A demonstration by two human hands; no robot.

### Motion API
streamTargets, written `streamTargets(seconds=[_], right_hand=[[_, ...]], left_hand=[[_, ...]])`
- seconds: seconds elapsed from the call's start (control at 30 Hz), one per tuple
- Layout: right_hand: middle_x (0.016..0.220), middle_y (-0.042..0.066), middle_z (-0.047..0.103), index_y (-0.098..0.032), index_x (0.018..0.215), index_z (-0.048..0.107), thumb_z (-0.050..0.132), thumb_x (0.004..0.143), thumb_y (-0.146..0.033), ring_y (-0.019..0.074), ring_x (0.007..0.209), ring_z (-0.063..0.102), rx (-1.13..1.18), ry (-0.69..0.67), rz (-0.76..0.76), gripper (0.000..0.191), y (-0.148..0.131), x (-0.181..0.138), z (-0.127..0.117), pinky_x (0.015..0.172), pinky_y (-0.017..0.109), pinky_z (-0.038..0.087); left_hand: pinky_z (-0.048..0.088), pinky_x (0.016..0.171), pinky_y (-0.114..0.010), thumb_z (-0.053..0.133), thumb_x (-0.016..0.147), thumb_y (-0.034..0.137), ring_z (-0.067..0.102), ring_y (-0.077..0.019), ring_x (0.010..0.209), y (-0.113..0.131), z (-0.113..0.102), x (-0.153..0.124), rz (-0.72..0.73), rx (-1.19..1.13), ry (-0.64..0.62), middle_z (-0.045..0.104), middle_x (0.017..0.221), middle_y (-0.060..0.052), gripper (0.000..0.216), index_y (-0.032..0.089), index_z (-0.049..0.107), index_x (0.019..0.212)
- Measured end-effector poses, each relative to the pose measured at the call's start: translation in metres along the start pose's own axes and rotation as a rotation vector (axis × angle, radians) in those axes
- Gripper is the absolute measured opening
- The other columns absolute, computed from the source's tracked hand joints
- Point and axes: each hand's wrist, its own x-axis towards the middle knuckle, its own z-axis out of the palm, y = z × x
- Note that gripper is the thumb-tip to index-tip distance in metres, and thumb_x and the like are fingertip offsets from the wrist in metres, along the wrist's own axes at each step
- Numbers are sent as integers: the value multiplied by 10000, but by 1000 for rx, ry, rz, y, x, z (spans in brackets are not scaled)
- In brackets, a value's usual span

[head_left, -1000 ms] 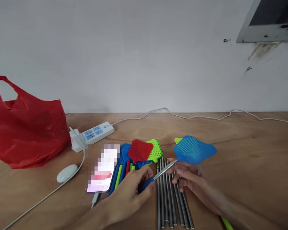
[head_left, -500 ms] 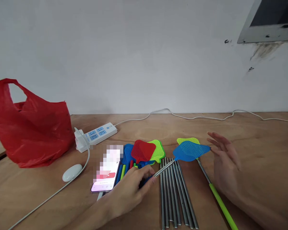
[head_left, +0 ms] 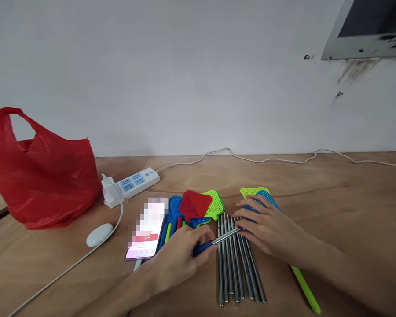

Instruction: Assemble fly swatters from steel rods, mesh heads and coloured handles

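My left hand [head_left: 181, 259] pinches the blue handle [head_left: 201, 248] of a fly swatter whose metal rod [head_left: 225, 236] runs up to the right. My right hand [head_left: 267, 226] lies palm down over the swatter's blue mesh head [head_left: 267, 199], fingers spread, fingertips at the rod's far end. A lime-green swatter head [head_left: 252, 191] shows beneath the blue one, and its green handle [head_left: 305, 288] emerges below my right forearm. Several loose steel rods [head_left: 237, 273] lie side by side on the wooden table [head_left: 350, 207] under both hands.
A pile of red, green and blue swatter heads [head_left: 198, 206] and coloured handles lies left of the rods, beside a lit phone [head_left: 145, 235]. Farther left are a white power strip [head_left: 132, 184], a white mouse-shaped object [head_left: 99, 234] on a cable, and a red plastic bag [head_left: 39, 171].
My right hand, lifted and open to the right half a second ago, has come down onto the blue swatter head. The left hand has kept its grip on the handle.
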Motion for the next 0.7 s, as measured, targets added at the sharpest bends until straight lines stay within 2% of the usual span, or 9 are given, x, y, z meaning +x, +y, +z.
streamTargets(seconds=[0.1,0.3,0.47,0.53,0.6,0.7], right_hand=[[849,33,721,-192,805,671,710,880,-258,267,965,604,-113,-54,-77,108,5,2,6,948,455,427],[796,36,712,-173,773,669,699,878,-210,250,904,587,-135,-40,-133,115,4,4,1,899,423,403],[792,22,702,-192,809,660,634,921,-187,244,925,566,-44,-35,-88,115,10,-5,1,894,417,372],[789,24,704,-199,802,660,613,919,-150,244,922,562,-32,-27,-58,136,23,-14,5,882,412,372],[772,29,706,-202,779,667,587,905,-97,236,856,559,-49,51,-18,182,38,-26,10,844,405,376],[797,54,709,-208,810,689,541,924,-84,242,863,562,-86,94,30,225,53,-40,15,805,392,389]], left_hand=[[324,604,-262,501,995,319,499,-148,634,4,-2,0,0,5,-14,587,692,34,182,211,637,940],[385,687,-287,405,1049,360,588,-187,735,8,1,-4,-8,87,-67,657,783,-14,329,197,620,861],[411,707,-309,405,1048,337,618,-210,755,13,-1,-3,12,171,-89,673,796,-27,319,193,600,841],[409,686,-310,406,1046,333,625,-214,743,11,-5,-5,6,208,-95,681,804,-32,316,194,610,850],[407,665,-307,406,1044,328,628,-215,728,7,-10,-10,-31,236,-111,686,803,-33,320,195,621,848],[421,666,-303,423,1040,343,642,-219,745,2,-16,-18,-57,250,-118,699,826,-35,299,203,643,895]])
